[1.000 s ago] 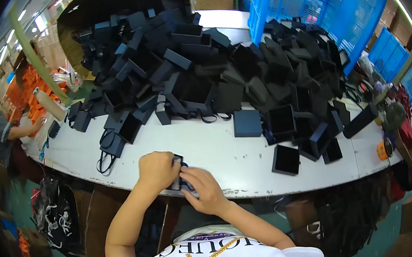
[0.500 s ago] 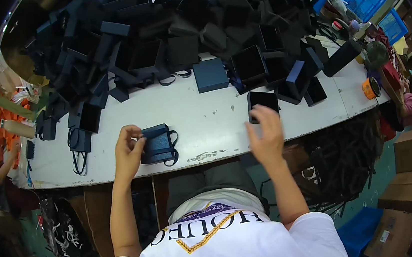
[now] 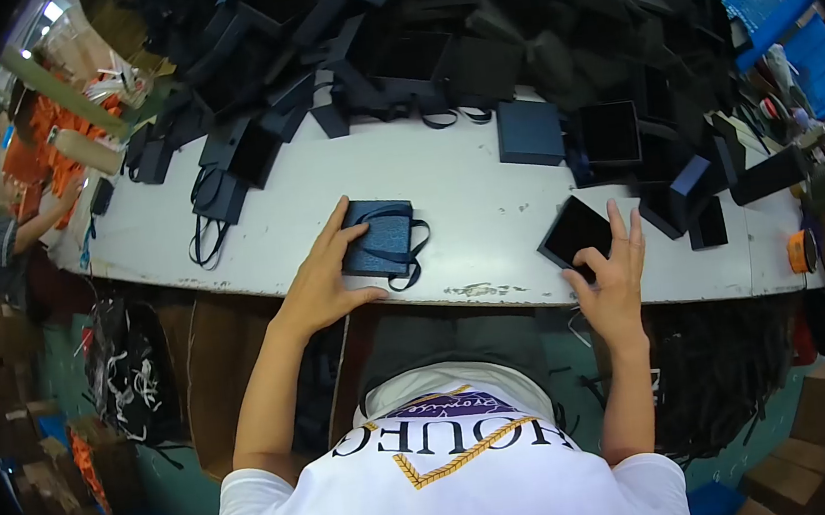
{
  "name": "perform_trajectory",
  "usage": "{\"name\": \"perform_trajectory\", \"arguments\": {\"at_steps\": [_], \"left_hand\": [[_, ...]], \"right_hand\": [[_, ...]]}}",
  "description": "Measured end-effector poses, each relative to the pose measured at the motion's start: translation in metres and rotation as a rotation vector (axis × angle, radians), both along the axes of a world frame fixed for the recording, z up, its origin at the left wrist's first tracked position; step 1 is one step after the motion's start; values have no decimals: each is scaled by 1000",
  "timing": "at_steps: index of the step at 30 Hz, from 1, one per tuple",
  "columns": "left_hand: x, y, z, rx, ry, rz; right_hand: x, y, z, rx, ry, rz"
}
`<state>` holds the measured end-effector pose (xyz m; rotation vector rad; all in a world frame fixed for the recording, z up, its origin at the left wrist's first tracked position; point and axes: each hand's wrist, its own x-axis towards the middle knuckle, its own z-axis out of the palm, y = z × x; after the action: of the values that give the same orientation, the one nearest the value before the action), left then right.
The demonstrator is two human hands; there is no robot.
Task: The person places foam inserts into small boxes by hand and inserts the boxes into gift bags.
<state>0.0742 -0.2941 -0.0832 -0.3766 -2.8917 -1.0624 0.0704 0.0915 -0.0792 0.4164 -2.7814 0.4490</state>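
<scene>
A dark blue gift box (image 3: 379, 251) with black ribbon loops lies near the front edge of the white table. My left hand (image 3: 319, 279) is open around its left side, fingers spread, one fingertip touching its top and the thumb by its near edge. To the right, a black open-topped box bottom (image 3: 573, 228) sits turned at an angle, its dark inside facing up. My right hand (image 3: 611, 289) pinches its near right corner between thumb and forefinger, the other fingers stretched out.
A big heap of dark boxes (image 3: 471, 50) covers the back of the table (image 3: 472, 206). A closed blue box (image 3: 529, 133) lies before it. Ribboned boxes (image 3: 222, 182) stand at left, an orange tape roll (image 3: 800, 252) at right. A co-worker's arm (image 3: 47, 220) shows far left.
My right hand has taken hold of the black box bottom and drawn it left and nearer, turning it. My left hand has gone from a pinch to spread fingers. The camera view has shifted.
</scene>
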Motion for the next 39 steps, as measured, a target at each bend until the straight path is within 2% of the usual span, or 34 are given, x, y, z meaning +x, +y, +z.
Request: {"name": "perform_trajectory", "arguments": {"at_steps": [3, 7, 8, 9, 12, 15, 18, 20, 22, 25, 27, 31, 36, 39], "left_hand": [[-7, -14, -12, 42, -35, -1], [-10, -19, -8, -40, -44, -28], [-10, -19, -7, -57, -41, -35], [-10, -18, -7, -75, -38, -45], [-17, -20, -14, -171, 204, -144], [-16, -21, -16, 49, -34, -82], [-10, -25, -26, 191, 0, 5], [-5, -24, -29, 175, 68, 33], [-1, -20, -27, 92, 163, 50], [4, -13, -16, 97, 9, 128], [2, -15, -23, 94, 71, 102], [1, -14, -24, 160, 4, 123], [4, -15, -27, 152, 55, 120], [3, -14, -28, 166, 56, 120]], "right_hand": [[-11, 4, -10, -198, -176, 113], [-10, -25, 4, -449, -256, 132], [-13, -32, -1, -370, -185, 224], [-13, -47, 3, -424, -186, 270], [-27, -85, -5, -450, -92, 346], [-47, -115, -18, -385, 9, 313], [-65, -135, -25, -396, 45, 262], [-69, -145, -23, -377, 60, 271], [-68, -148, -21, -349, 64, 275], [-70, -149, -9, -308, 72, 277], [-69, -148, -2, -299, 66, 261], [-74, -151, -14, -364, 15, 321], [-78, -151, -22, -394, -67, 347], [-76, -153, -23, -389, -102, 458]]}}
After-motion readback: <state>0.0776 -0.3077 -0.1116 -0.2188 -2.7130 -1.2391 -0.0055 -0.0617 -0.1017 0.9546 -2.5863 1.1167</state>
